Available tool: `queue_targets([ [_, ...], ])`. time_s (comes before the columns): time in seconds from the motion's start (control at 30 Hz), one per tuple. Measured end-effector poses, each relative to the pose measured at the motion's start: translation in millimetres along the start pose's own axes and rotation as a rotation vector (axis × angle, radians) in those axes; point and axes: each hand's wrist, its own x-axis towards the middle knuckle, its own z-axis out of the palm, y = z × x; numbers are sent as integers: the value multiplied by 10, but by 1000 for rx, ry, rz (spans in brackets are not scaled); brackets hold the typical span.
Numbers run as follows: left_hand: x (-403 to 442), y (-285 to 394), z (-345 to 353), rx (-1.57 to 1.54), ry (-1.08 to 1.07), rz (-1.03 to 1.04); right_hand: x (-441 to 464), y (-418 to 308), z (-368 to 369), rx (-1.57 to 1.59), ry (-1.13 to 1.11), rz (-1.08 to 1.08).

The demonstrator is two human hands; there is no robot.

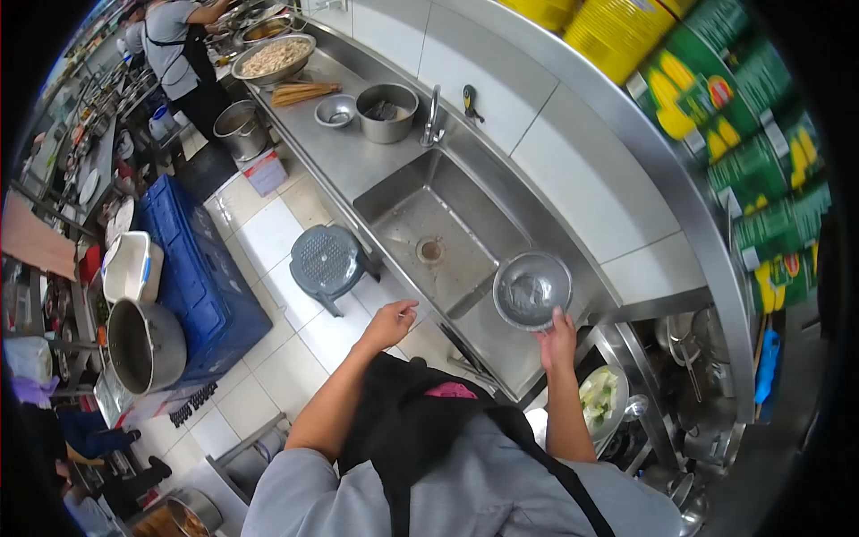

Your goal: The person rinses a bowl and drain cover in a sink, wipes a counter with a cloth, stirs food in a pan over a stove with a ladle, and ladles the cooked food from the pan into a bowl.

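Note:
My right hand point(558, 342) grips the near rim of a round metal bowl point(508, 311), thumb over the edge and fingers underneath. The bowl is above the right end of the steel sink point(465, 234); its inside is shiny, and I cannot tell whether that is water or reflection. Off the counter's front edge, my left hand point(390, 324) is in the air with loosely bent fingers and nothing visible in it. Behind the sink stands a tap point(433, 116). A deep metal pot point(387, 123) and a small metal bowl point(335, 111) sit left of it.
A grey stool point(327, 259) stands on the tiled floor, beside a large blue container point(201, 286). Farther along the counter is a basin of pale food point(274, 59). Green cans point(707, 98) line the upper right shelf. A person point(174, 45) works at the far left.

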Motion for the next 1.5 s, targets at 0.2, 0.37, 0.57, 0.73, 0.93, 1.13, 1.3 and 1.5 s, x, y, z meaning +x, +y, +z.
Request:
queue_targets([
  [0.2, 1605, -178, -506, 65, 45, 245, 58, 73, 262, 84, 286, -55],
  [0.37, 2430, -117, -515, 266, -245, 380, -496, 448, 527, 248, 590, -209],
  [0.57, 2941, -368, -731, 544, -610, 472, -1173, 1125, 1247, 475, 906, -235],
  [0.73, 3242, -806, -930, 775, -687, 355, -1715, 1457, 1674, 532, 998, -351],
  [0.93, 3747, -1286, -1087, 1141, -706, 248, -2074, 2185, 2025, 668, 1190, -423],
  [1.13, 4244, -1278, -839, 967, -677, -40, -2340, 3015, 2483, 803, 1360, -378],
  [1.3, 5242, -1745, -806, 959, -566, -316, -2413, 3863, 2899, 871, 1461, -225],
  [1.5, 5494, -2192, -273, 746, -375, -468, -2272, 4238, 3105, 971, 1483, -66],
])
